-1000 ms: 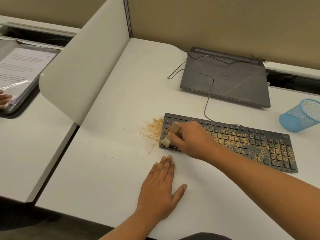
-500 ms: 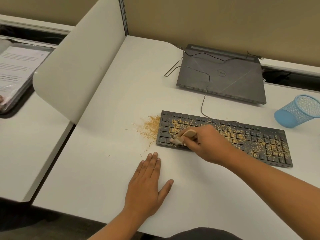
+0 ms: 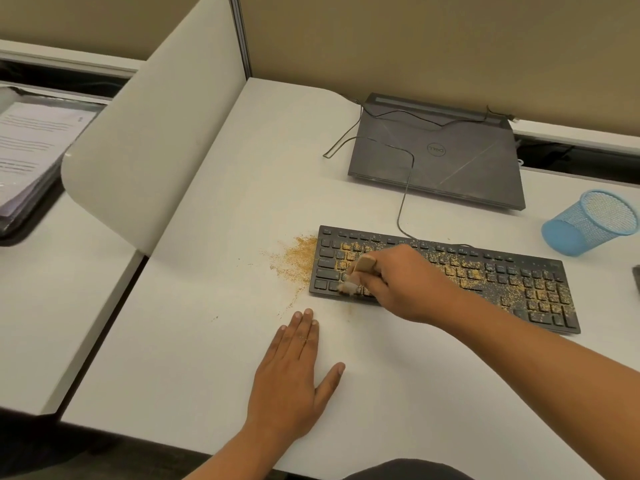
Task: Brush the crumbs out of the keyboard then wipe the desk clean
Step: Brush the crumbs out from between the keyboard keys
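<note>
A black keyboard (image 3: pixel 512 282) lies on the white desk (image 3: pixel 221 237), its keys strewn with golden crumbs. My right hand (image 3: pixel 401 282) grips a small wooden-handled brush (image 3: pixel 358 270), whose pale bristles touch the keys near the keyboard's front left corner. A pile of swept crumbs (image 3: pixel 298 258) spreads on the desk just left of the keyboard. My left hand (image 3: pixel 294 375) rests flat on the desk in front of that corner, fingers straight and holding nothing.
A closed grey laptop (image 3: pixel 436 157) sits behind the keyboard, with the keyboard's cable (image 3: pixel 403 202) looping over it. A blue mesh cup (image 3: pixel 588 221) lies tipped at the right. A curved white divider (image 3: pixel 145 143) bounds the left side, with stacked papers (image 3: pixel 27 150) beyond it.
The brush swept right along the keys from the left corner, then came back leftward toward the front edge. My left hand stayed flat on the desk.
</note>
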Motion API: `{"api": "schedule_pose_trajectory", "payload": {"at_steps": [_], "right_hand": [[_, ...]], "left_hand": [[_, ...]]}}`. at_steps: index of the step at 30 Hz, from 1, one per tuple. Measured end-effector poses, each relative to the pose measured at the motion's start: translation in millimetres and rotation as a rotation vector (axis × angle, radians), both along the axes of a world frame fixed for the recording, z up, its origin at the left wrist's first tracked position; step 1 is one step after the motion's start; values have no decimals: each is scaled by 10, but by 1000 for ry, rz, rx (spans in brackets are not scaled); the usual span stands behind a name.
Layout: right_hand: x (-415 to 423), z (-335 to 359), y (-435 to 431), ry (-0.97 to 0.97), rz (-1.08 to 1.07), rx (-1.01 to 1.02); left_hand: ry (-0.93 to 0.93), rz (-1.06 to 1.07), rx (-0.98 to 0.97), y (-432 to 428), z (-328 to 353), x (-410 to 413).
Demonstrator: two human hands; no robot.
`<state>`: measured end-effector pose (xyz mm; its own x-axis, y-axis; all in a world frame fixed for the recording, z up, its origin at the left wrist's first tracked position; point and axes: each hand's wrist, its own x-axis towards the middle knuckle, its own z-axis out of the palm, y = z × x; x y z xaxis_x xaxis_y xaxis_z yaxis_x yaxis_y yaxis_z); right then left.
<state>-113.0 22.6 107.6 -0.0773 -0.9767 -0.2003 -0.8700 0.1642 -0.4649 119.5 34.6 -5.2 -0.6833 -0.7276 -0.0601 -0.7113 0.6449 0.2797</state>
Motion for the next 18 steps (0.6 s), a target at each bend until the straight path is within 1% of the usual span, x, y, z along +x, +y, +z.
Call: {"api": "schedule_pose_trajectory", "payload": {"at_steps": [2, 6, 10, 14, 16, 18], "right_hand": [[21, 7, -67, 18, 2, -2], [124, 69, -133, 26, 77, 120], [52, 130, -200, -23, -13, 23], [94, 61, -158, 9, 38, 134], [55, 95, -191, -37, 0, 85], [-20, 117, -282, -101, -89, -1]], "left_hand": [[-3, 1, -3, 0, 1, -3], [14, -11, 3, 3, -15, 9], [3, -6, -2, 1, -7, 8], [12, -3, 2, 4, -20, 13], [7, 1, 2, 2, -22, 11], [3, -1, 1, 0, -19, 11]]}}
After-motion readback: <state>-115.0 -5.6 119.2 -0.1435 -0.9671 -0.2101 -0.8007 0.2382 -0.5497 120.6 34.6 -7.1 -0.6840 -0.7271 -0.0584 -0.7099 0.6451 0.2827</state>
